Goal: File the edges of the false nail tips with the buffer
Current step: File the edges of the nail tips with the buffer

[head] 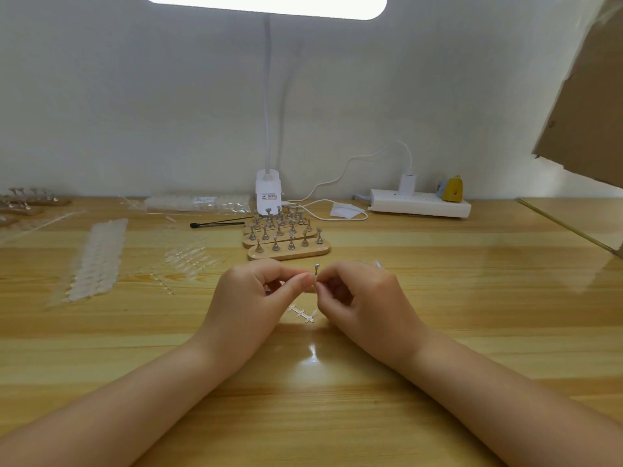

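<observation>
**Two hands pinch one small metal peg**

Your two hands meet over the middle of the desk (pixel 438 332). Your left hand (pixel 249 298) has its fingers curled, and thumb and finger pinch together at the tips. Your right hand (pixel 364 301) is curled too, and it pinches one little metal peg (pixel 316 269) that sticks up between both hands. You cannot tell if a nail tip sits on it, or if your left hand touches it.

Just under your hands lies one clear plastic strip (pixel 303 313) with short side arms.

Behind your hands, toward the back edge, stand three wooden holders (pixel 290 252) in a stack of rows. The front one carries five pegs; the others are too crowded to count.

Near the left edge lie long rows of false nail tips (pixel 96 261), too many and too blurry to count. A smaller bunch of nail tips (pixel 188 259) lies between them and your hands.

At the back edge stand one white lamp (pixel 268 192) and one white power strip (pixel 419 203).
</observation>
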The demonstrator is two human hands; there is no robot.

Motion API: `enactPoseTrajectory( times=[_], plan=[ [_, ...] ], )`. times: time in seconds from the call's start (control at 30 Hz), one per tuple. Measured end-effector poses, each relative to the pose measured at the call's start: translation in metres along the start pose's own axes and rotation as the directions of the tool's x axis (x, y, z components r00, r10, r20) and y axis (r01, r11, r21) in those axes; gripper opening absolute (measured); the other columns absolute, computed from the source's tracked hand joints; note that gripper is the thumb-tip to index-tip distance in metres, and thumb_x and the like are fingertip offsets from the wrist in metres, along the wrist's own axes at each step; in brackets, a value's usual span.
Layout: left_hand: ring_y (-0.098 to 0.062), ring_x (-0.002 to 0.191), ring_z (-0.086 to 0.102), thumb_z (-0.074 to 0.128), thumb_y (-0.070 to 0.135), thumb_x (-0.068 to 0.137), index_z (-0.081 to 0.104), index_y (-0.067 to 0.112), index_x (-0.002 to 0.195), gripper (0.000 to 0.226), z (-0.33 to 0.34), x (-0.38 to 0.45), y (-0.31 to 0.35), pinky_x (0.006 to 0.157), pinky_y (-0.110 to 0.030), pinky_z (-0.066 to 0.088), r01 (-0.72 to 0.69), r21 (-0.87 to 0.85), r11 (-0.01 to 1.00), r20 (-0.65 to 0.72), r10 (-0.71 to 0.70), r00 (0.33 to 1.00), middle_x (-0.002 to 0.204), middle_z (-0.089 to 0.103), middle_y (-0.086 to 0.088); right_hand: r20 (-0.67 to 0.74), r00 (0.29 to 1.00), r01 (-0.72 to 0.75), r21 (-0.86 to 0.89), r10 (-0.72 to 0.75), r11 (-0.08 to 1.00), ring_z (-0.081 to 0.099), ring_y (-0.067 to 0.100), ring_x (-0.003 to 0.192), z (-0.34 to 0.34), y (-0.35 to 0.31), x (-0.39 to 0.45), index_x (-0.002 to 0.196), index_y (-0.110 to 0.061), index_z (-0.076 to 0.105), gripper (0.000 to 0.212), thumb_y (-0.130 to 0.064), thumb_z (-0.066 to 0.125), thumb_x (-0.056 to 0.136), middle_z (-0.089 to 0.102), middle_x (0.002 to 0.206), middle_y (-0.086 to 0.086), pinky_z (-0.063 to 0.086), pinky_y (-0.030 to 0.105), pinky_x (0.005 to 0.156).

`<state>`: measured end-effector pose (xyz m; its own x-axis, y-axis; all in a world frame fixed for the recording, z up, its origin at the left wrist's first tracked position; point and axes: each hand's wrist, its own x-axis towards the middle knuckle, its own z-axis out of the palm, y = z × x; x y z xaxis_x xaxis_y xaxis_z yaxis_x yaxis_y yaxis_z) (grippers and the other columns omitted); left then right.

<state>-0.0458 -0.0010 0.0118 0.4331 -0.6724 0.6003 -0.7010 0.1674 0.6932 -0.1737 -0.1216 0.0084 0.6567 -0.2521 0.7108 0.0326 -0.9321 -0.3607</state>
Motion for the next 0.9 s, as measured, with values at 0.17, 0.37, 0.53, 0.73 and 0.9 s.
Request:
enactPoseTrajectory(
  times=[0.17,0.37,0.53,0.73,0.9],
  plan=[
    [-0.01,0.079,0.064,0.06,0.049,0.077,0.071,0.041,0.089,0.019,0.002,0.0,-0.003,0.067,-0.021,0.05,0.019,0.05,0.999,-0.005,-0.019,1.0,0.083,0.069,0.02,-0.062,0.986,-0.148,0.067,0.152,0.987,0.059,0.01,0.059,0.002,0.003,0.003,0.08,-0.009,0.066,0.004,-0.007,0.07,0.08,0.062,0.063,-0.006,0.048,0.019,0.056],
    [-0.004,0.082,0.063,0.061,0.033,0.088,0.072,0.032,0.093,0.012,0.001,0.0,-0.006,0.071,-0.029,0.053,0.05,0.187,0.981,0.002,-0.052,0.999,0.087,0.069,0.017,-0.029,0.921,-0.385,0.076,0.388,0.92,0.06,0.008,0.058,-0.002,0.012,0.007,0.08,-0.019,0.069,0.004,-0.02,0.068,0.084,0.064,0.062,-0.009,0.052,0.032,0.06],
    [-0.001,0.082,0.061,0.061,0.026,0.09,0.073,0.029,0.096,0.013,0.002,0.0,-0.004,0.075,-0.037,0.053,0.072,0.225,0.972,0.022,-0.079,0.997,0.087,0.068,0.018,0.029,0.883,-0.461,-0.135,0.468,0.877,0.052,0.006,0.061,0.001,0.017,0.009,0.082,-0.027,0.074,0.013,-0.034,0.064,0.086,0.055,0.057,-0.012,0.036,0.024,0.056],
    [-0.006,0.083,0.062,0.063,0.025,0.089,0.074,0.03,0.094,0.012,0.003,0.0,-0.001,0.084,-0.043,0.049,0.087,0.262,0.961,0.059,-0.106,0.993,0.085,0.067,0.02,0.11,0.864,-0.439,-0.311,0.491,0.843,0.062,0.017,0.084,0.002,0.019,0.011,0.096,-0.026,0.075,0.025,-0.041,0.055,0.093,0.072,0.086,-0.005,0.051,0.033,0.071],
    [-0.005,0.079,0.055,0.056,0.043,0.085,0.071,0.032,0.087,0.019,-0.003,-0.001,0.005,0.075,-0.031,0.039,-0.086,0.435,0.896,0.145,0.025,0.989,0.077,0.062,0.02,0.065,0.875,-0.441,-0.298,0.479,0.847,0.059,0.015,0.075,0.001,0.017,0.009,0.092,-0.026,0.074,0.027,-0.046,0.057,0.09,0.058,0.066,-0.012,0.042,0.027,0.06]
  ],
)
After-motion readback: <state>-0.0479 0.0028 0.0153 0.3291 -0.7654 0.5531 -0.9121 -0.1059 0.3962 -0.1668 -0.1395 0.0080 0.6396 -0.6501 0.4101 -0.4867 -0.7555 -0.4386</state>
